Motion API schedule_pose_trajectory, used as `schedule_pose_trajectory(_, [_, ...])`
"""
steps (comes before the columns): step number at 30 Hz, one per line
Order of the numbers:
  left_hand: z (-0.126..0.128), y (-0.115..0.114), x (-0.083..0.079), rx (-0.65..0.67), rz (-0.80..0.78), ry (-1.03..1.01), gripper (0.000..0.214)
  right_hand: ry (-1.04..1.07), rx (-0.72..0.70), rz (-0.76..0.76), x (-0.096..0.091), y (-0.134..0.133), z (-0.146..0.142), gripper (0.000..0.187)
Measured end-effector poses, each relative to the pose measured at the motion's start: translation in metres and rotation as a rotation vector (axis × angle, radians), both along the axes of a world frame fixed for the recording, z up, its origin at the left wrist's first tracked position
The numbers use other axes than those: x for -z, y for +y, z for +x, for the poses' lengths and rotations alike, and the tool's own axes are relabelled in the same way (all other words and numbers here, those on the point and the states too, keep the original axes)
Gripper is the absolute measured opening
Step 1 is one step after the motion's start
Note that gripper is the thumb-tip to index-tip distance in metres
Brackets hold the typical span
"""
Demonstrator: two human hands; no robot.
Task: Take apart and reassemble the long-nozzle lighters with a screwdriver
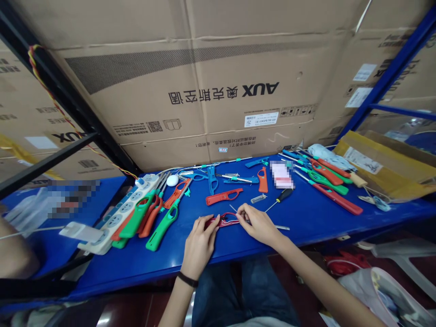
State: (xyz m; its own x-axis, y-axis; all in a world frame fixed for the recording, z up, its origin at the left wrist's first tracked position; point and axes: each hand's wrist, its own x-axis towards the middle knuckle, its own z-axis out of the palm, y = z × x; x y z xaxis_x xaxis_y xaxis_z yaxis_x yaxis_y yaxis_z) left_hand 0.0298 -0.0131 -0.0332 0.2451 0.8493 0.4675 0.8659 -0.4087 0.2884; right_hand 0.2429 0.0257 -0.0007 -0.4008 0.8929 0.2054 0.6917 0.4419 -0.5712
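On the blue tabletop right in front of me lies a red lighter casing (229,220), open, with thin wires showing inside. My left hand (200,237) is closed on its left end, thumb and fingers pressing it. Over its right end, my right hand (257,223) is pinched around a thin tool (233,208) with a metal tip; its kind is mostly hidden by the fingers. Just beyond are another red casing half (224,196), a small clear fuel tank (259,198) and a screwdriver (284,195) with a black and yellow handle. A metal strip (282,227) pokes out beside my right wrist.
Several green and orange long-neck lighters (163,227) lie left, by a white power strip (126,206). More lighters (327,179) lie right, near a yellow carton (381,163). Blue lighter parts (211,179) are behind. Another person's arm (15,250) shows far left.
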Motion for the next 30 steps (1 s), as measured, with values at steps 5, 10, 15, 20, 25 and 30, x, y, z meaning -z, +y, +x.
schedule_pose_trajectory(5, [0.0,0.0,-0.001,0.0,-0.014,0.004,0.033,-0.035,-0.116,0.037,0.0,0.006,-0.003,0.009])
schedule_pose_trajectory(10, [0.0,-0.001,-0.002,-0.007,-0.033,0.02,0.034,-0.045,-0.187,0.032,0.001,0.01,-0.004,0.011])
schedule_pose_trajectory(15, [0.001,0.0,-0.005,0.118,-0.011,0.016,0.037,-0.009,-0.224,0.019,0.003,0.011,-0.001,0.011])
schedule_pose_trajectory(20, [0.006,0.002,-0.013,0.167,-0.071,-0.012,0.024,-0.04,-0.274,0.078,0.004,0.012,0.002,0.014])
schedule_pose_trajectory(25, [0.007,0.005,-0.017,0.206,-0.076,-0.007,0.022,-0.148,-0.336,0.166,0.003,0.018,0.011,0.018])
schedule_pose_trajectory(30, [0.004,0.007,-0.017,0.235,-0.059,0.024,0.023,-0.174,-0.379,0.199,0.006,0.024,0.017,0.022])
